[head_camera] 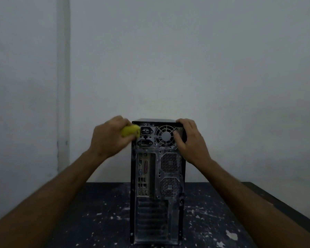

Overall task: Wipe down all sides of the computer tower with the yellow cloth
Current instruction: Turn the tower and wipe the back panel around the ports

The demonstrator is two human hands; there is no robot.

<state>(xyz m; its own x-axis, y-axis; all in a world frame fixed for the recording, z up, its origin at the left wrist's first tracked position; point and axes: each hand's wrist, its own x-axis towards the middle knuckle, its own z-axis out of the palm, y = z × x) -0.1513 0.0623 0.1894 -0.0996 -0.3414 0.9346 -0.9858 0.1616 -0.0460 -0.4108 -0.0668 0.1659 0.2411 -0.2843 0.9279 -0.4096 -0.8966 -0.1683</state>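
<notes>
A black computer tower [157, 185] stands upright on the table with its dusty rear panel of ports, vents and a fan facing me. My left hand [107, 136] grips a bunched yellow cloth [130, 131] and holds it against the top left corner of the rear panel, beside the power socket. At the top right corner, my right hand [190, 138] holds the tower, fingers curled over the top edge and the thumb lying on the fan grille.
The tower stands on a dark table [100, 215] speckled with white paint flecks; its right edge [268, 199] runs diagonally. A plain grey wall [186, 59] rises close behind, with a vertical pipe or ridge [63, 86] at the left.
</notes>
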